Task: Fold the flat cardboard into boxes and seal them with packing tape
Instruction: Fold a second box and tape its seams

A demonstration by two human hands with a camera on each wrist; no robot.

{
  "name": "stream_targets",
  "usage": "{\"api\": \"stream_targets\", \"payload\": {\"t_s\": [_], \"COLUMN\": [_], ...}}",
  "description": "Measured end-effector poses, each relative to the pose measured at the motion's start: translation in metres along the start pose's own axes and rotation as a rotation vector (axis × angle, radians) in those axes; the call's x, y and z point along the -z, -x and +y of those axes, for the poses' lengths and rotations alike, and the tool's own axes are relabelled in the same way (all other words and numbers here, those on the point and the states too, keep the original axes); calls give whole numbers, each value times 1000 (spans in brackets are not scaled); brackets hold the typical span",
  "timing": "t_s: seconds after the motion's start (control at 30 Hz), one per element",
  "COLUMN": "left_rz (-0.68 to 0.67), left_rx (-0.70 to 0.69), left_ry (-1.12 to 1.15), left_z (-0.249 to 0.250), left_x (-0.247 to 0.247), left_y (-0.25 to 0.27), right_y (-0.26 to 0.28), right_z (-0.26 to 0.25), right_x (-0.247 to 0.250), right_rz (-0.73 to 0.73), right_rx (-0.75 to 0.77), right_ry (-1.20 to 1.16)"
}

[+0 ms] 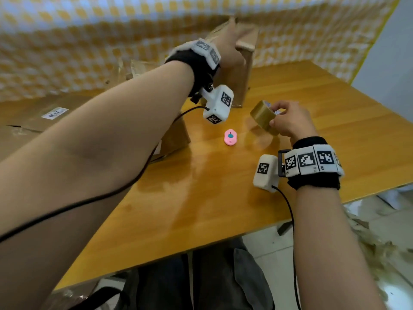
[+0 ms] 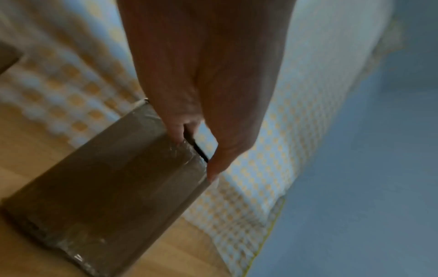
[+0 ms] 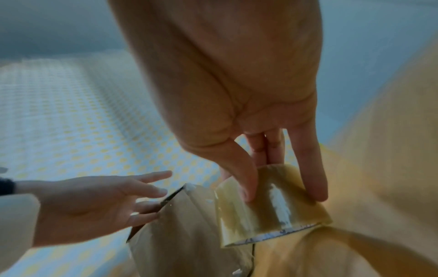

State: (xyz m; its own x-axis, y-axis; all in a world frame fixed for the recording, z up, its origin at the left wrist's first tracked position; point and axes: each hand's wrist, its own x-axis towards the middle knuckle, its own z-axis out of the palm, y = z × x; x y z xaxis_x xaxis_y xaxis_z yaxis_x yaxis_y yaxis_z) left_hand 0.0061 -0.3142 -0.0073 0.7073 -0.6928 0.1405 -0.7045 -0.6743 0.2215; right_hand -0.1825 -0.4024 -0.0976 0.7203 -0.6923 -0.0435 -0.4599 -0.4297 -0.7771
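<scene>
Your left hand (image 1: 230, 48) is stretched out to the cardboard box (image 1: 244, 70) standing upright at the far side of the wooden table (image 1: 223, 198), near the checkered cloth (image 1: 89, 41). Left wrist view: thumb (image 2: 175, 129) and a finger (image 2: 218, 165) sit on the box's top edge at a taped corner; right wrist view shows the other fingers (image 3: 151, 189) spread and mostly straight, tips at the box top. Loose contact, can't tell if it's a firm grip

Your right hand (image 1: 288, 121) holds the packing tape roll (image 1: 263, 117) just above the table, right of the box and apart from it. Thumb (image 3: 244, 180) and little finger (image 3: 315, 178) lie on the outside of the roll, middle fingers go behind its rim

Pink cutter (image 1: 230, 137) lies on the table between your two arms, near the tape roll. Flat cardboard (image 1: 44, 115) with a white label is stacked at the left, a second folded box (image 1: 176, 135) sits under your left forearm
</scene>
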Motion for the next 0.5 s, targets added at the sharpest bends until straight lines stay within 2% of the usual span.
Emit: {"api": "stream_targets", "payload": {"t_s": [0.07, 0.17, 0.23, 0.3, 0.37, 0.4, 0.47, 0.5], "left_rz": [135, 70, 57, 117, 120, 61, -141, -150], "left_rx": [60, 278, 271, 199, 129, 86, -42, -104], "left_ry": [78, -8, -21, 53, 281, 496, 1015, 1155], "left_z": [-5, -11, -12, -12, -6, -1, 9, 11], "left_x": [6, 2, 1, 3, 7, 8, 12, 13], "left_y": [1, 6, 7, 6, 11, 16, 27, 29], "right_y": [-2, -1, -2, -1, -2, -2, -1, -1], "right_z": [-3, -5, -5, -6, -7, -7, -9, -8], "right_x": [0, -4, -4, -4, -4, -5, -6, -6], "right_rz": [-8, -35, -51, -84, -121, -135, -144, -143], "right_rx": [7, 16, 26, 19, 13, 16, 20, 21], "right_ry": [-1, -22, -33, -34, -21, -15, -12, -9]}}
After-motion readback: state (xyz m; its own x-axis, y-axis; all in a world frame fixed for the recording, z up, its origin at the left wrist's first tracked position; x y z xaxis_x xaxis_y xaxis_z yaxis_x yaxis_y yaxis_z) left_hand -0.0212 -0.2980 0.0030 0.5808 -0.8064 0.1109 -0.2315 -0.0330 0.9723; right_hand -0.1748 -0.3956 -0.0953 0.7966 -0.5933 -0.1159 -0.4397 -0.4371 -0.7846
